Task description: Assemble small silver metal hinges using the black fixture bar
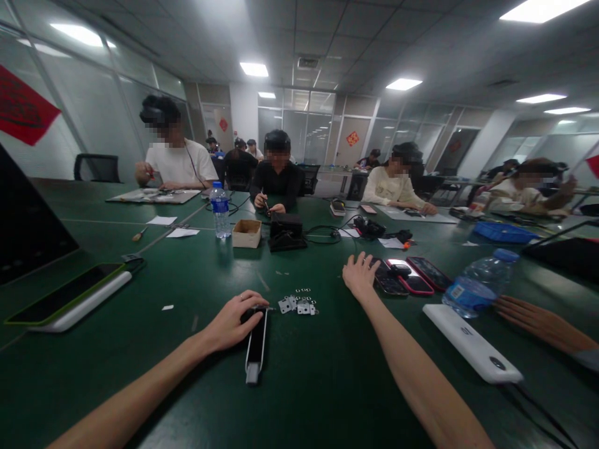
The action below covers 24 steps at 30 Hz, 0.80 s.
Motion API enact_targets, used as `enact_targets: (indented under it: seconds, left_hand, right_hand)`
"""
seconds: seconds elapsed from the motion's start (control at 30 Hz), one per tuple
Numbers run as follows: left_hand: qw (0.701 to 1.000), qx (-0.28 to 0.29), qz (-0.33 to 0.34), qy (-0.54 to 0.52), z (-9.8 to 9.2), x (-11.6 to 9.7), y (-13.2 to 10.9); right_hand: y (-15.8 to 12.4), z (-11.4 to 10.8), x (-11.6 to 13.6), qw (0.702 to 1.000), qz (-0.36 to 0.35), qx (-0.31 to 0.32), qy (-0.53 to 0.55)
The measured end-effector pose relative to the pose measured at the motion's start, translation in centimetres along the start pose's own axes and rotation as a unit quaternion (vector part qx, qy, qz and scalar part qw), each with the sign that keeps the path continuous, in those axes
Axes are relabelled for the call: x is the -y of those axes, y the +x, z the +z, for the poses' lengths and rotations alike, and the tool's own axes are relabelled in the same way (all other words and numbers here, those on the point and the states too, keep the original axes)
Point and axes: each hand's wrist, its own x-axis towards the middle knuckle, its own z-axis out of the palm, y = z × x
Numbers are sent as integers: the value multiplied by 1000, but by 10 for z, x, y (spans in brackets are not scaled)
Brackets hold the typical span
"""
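Note:
My left hand (236, 321) is closed over the far end of a slim black-and-white device (255, 349) lying on the green table, with its thumb across the top. A light grey plug-like piece (252, 374) sticks out of the device's near end. Just right of that hand lie several small flat metal plates (299, 304) with holes, and a few tiny rings or frames (303, 290) beyond them. My right hand (361, 274) reaches forward with fingers spread, its fingertips at the left edge of a black phone (392, 277). Whether they touch it I cannot tell.
More phones (428, 274), a water bottle (482, 284) and a white power bank (470, 343) lie at right, beside another person's hand (538, 321). A small open box (246, 234) and another bottle (219, 212) stand ahead. Several people sit across the table.

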Motion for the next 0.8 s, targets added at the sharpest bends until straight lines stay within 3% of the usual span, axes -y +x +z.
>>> enact_targets:
  seconds: [0.5, 0.8]
  left_hand:
    - [1000, -19, -8, -11, -1, -2, 3]
    - [998, -34, -22, -39, 0, -1, 1]
  right_hand:
    - [-4, -1, 2, 1000, -8, -23, 1]
    - [-10, 1, 3, 996, -58, -48, 39]
